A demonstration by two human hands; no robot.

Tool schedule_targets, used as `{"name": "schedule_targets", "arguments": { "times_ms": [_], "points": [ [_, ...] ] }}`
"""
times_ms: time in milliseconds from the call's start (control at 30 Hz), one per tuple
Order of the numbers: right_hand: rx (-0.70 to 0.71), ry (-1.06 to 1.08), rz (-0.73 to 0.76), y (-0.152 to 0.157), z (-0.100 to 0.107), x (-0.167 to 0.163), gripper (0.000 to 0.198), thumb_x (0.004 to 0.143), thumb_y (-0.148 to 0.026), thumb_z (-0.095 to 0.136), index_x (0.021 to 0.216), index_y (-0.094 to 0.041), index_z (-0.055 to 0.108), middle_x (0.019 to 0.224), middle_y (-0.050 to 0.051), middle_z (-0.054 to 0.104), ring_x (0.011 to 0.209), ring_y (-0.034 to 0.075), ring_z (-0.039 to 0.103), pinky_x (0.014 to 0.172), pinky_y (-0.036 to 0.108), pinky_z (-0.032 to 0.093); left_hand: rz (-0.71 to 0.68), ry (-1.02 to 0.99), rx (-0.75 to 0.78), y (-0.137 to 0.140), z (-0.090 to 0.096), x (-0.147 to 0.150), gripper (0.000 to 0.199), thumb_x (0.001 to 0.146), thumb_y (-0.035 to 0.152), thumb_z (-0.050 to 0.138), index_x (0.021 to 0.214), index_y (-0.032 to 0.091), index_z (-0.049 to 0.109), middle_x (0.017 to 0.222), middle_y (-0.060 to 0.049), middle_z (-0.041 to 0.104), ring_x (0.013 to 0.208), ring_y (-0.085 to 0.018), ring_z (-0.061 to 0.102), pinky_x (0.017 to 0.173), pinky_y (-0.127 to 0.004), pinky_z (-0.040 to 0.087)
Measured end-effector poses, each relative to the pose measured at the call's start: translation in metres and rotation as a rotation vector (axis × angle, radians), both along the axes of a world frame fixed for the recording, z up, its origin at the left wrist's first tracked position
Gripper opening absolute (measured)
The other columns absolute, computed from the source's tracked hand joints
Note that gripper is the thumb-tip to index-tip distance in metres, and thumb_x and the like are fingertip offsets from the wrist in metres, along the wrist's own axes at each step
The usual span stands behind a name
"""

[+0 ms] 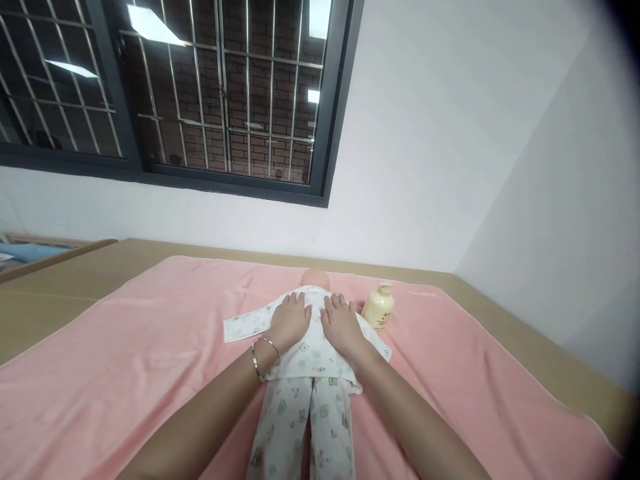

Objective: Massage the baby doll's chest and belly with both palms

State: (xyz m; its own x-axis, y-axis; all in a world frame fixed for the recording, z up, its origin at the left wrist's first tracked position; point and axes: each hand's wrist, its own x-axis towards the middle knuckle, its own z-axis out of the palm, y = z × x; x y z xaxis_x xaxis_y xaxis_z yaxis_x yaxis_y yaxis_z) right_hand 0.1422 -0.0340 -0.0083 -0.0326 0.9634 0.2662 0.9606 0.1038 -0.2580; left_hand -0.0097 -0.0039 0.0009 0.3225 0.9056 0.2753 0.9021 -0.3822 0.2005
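Note:
A baby doll [315, 278] lies on a pink blanket [165, 333], its head toward the wall. It wears a white patterned top [313, 360] and matching trousers [330, 427]. My left hand [291, 321] rests flat on the left of the doll's upper body, fingers stretched toward its head. On the other side, my right hand [343, 325] lies flat in the same way. The doll's left-side sleeve [245, 325] spreads outward on the blanket. Just beyond my right hand stands a pale yellow pump-less bottle [379, 308], touching or close to the other sleeve. A bracelet circles my left wrist.
The blanket covers a tan tabletop [60, 297] that meets a white wall [410, 133] at the back. A dark-framed window [225, 93] with metal bars is set in that wall. Light blue cloth [33, 253] shows beyond the table's left edge.

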Motion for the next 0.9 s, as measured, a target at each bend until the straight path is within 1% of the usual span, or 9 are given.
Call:
{"name": "schedule_targets", "arguments": {
  "times_ms": [33,100,200,267,367,467,567,733,900],
  "points": [
    [0.021,-0.027,0.013,-0.007,0.002,-0.007,0.054,0.099,-0.030,0.032,0.146,-0.008,0.043,0.155,0.018,0.036,0.148,0.034,0.023,0.119,0.054,0.013,0.026,0.031,0.009,-0.006,0.003,0.003,0.050,0.100,0.033,0.033,0.141,0.008,0.045,0.139,-0.021,0.054,0.129,-0.033,0.050,0.103,-0.045,0.041],
    [0.039,-0.047,0.119,-0.018,0.005,-0.020,0.054,0.094,-0.022,0.038,0.145,-0.004,0.044,0.153,0.019,0.040,0.146,0.032,0.028,0.120,0.048,0.015,0.021,0.072,0.045,-0.016,0.009,0.007,0.042,0.097,0.025,0.039,0.133,0.009,0.053,0.130,-0.021,0.060,0.122,-0.034,0.055,0.101,-0.047,0.042],
    [0.089,0.033,0.259,-0.024,0.009,-0.025,0.055,0.089,-0.014,0.042,0.143,-0.005,0.047,0.146,0.016,0.050,0.141,0.025,0.039,0.119,0.037,0.025,-0.159,-0.020,0.108,-0.017,0.013,0.011,0.030,0.092,0.015,0.042,0.111,0.013,0.066,0.118,-0.015,0.067,0.116,-0.027,0.059,0.105,-0.040,0.041],
    [0.136,0.130,0.264,-0.017,0.009,-0.020,0.051,0.091,-0.013,0.039,0.139,-0.011,0.054,0.143,0.012,0.055,0.137,0.022,0.044,0.117,0.035,0.028,-0.241,-0.138,0.120,-0.009,0.009,0.011,0.032,0.091,0.012,0.040,0.106,0.015,0.067,0.116,-0.012,0.068,0.114,-0.022,0.060,0.106,-0.036,0.042],
    [0.152,0.215,0.205,0.002,-0.001,-0.004,0.045,0.096,-0.021,0.036,0.135,-0.015,0.058,0.145,0.011,0.052,0.138,0.023,0.043,0.117,0.041,0.029,-0.214,-0.214,0.100,0.010,-0.005,0.007,0.040,0.092,0.016,0.038,0.124,0.013,0.061,0.135,-0.015,0.060,0.131,-0.024,0.051,0.113,-0.040,0.036],
    [0.106,0.217,0.141,0.019,-0.015,0.010,0.052,0.099,-0.037,0.040,0.145,-0.014,0.046,0.155,0.014,0.039,0.146,0.028,0.030,0.119,0.049,0.022,-0.138,-0.229,-0.009,0.025,-0.019,0.002,0.053,0.095,0.032,0.040,0.143,0.009,0.044,0.155,-0.018,0.038,0.147,-0.029,0.030,0.119,-0.046,0.025],
    [0.075,0.207,0.113,0.024,-0.024,0.016,0.060,0.100,-0.045,0.038,0.150,-0.013,0.038,0.159,0.016,0.030,0.149,0.030,0.022,0.120,0.049,0.017,-0.084,-0.251,-0.109,0.031,-0.026,-0.001,0.065,0.096,0.043,0.040,0.148,0.005,0.035,0.159,-0.021,0.027,0.150,-0.032,0.019,0.120,-0.046,0.020],
    [0.076,0.210,0.113,0.022,-0.024,0.016,0.060,0.100,-0.046,0.036,0.150,-0.013,0.038,0.159,0.015,0.030,0.149,0.029,0.022,0.120,0.047,0.016,-0.084,-0.275,-0.091,0.033,-0.028,0.001,0.063,0.095,0.044,0.044,0.147,0.010,0.038,0.159,-0.018,0.031,0.149,-0.031,0.022,0.120,-0.046,0.020],
    [0.074,0.222,0.106,0.021,-0.021,0.017,0.058,0.099,-0.045,0.037,0.150,-0.016,0.039,0.158,0.013,0.032,0.148,0.028,0.023,0.120,0.048,0.017,-0.092,-0.292,-0.055,0.034,-0.030,0.003,0.060,0.094,0.043,0.046,0.144,0.010,0.042,0.156,-0.018,0.035,0.147,-0.032,0.027,0.120,-0.046,0.021]
  ]
}}
